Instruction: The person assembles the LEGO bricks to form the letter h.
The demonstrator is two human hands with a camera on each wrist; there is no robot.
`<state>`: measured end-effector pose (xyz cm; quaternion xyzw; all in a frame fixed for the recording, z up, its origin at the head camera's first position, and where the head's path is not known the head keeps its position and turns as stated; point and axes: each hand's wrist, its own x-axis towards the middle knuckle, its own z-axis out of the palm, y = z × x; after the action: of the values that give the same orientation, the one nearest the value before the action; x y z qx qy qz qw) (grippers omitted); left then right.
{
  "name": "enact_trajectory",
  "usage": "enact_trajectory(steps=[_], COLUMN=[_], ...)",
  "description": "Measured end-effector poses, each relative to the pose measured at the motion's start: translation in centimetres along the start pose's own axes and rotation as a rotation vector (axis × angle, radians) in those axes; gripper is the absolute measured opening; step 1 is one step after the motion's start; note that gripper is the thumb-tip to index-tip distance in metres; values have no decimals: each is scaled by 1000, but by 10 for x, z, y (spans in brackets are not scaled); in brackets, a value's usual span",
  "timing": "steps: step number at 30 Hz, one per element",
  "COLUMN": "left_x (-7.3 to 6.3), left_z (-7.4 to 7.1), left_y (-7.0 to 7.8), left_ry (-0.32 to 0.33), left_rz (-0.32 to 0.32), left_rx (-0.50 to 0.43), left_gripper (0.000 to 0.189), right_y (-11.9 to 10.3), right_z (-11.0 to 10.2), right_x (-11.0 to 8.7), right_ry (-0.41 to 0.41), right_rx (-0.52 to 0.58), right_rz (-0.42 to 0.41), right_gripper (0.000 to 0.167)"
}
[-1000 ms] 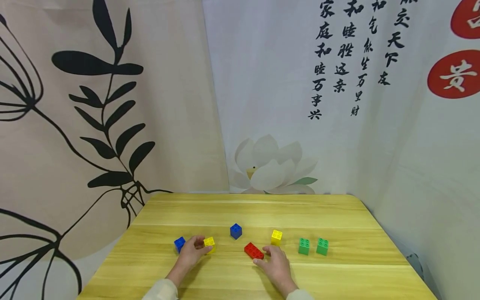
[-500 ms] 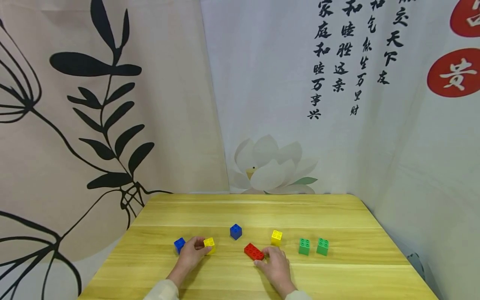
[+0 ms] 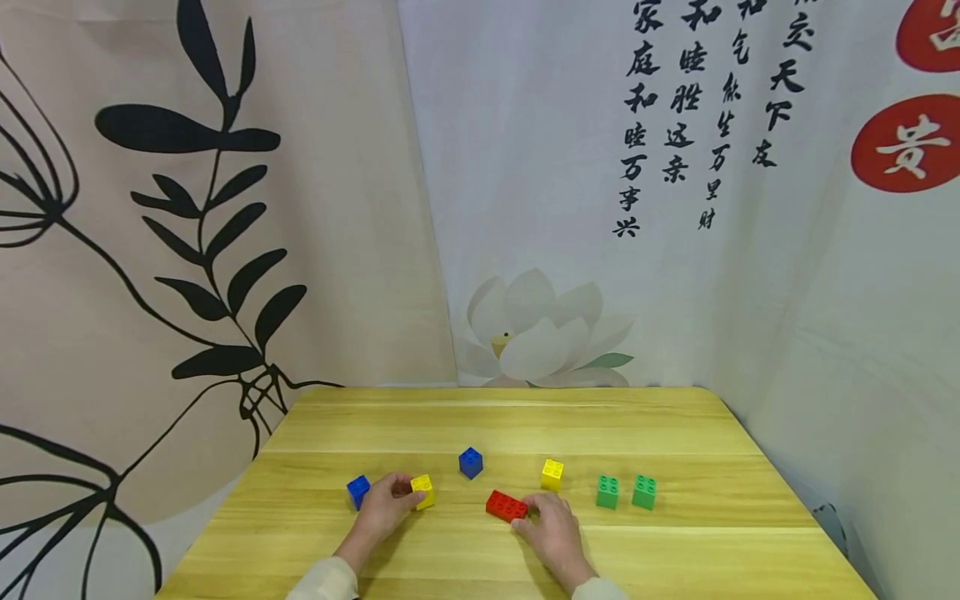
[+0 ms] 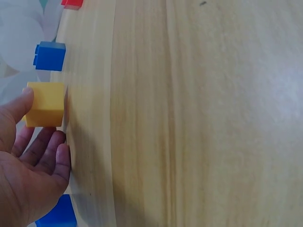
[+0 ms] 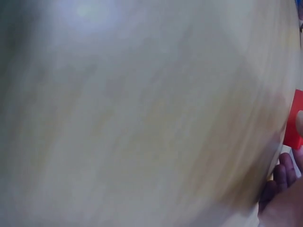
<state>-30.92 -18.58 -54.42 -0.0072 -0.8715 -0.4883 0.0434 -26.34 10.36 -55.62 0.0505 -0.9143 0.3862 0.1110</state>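
My left hand point(image 3: 384, 510) pinches a yellow toy building brick point(image 3: 423, 492) between thumb and fingers. In the left wrist view the thumb lies on the near face of that yellow brick point(image 4: 46, 104), with the other fingers curled below it. A blue brick point(image 3: 357, 490) sits just left of this hand, partly hidden by it. At the middle of the table my right hand point(image 3: 553, 533) pinches the right end of a longer red brick point(image 3: 506, 505). Only part of the red brick point(image 5: 294, 120) shows at the right wrist view's edge, with the thumb against it.
Another blue brick point(image 3: 471, 462) stands behind and between the hands. A second yellow brick point(image 3: 552, 474) is just beyond the right hand. Two green bricks point(image 3: 607, 492) stand side by side farther right on the wooden table point(image 3: 675, 425). A printed curtain point(image 3: 525, 167) hangs behind.
The red brick has turned slightly in my right hand and now lies more level across the view. The yellow brick in my left hand has shifted a little to the right and turned slightly.
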Motion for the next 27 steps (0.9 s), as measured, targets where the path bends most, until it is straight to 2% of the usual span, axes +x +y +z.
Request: enact_trajectory(steps=[13, 22, 27], left_x=[3, 1, 0], left_z=[6, 11, 13], left_y=[10, 26, 33], left_ry=[-67, -98, -128], left_rz=[-10, 47, 39], left_rx=[-34, -99, -114], left_gripper=[37, 38, 39], right_y=[6, 10, 11], right_z=[-6, -8, -9], right_x=[3, 7, 8], right_ry=[-68, -108, -136], right_rx=[59, 81, 98], right_rz=[-57, -77, -68], right_gripper=[36, 34, 34])
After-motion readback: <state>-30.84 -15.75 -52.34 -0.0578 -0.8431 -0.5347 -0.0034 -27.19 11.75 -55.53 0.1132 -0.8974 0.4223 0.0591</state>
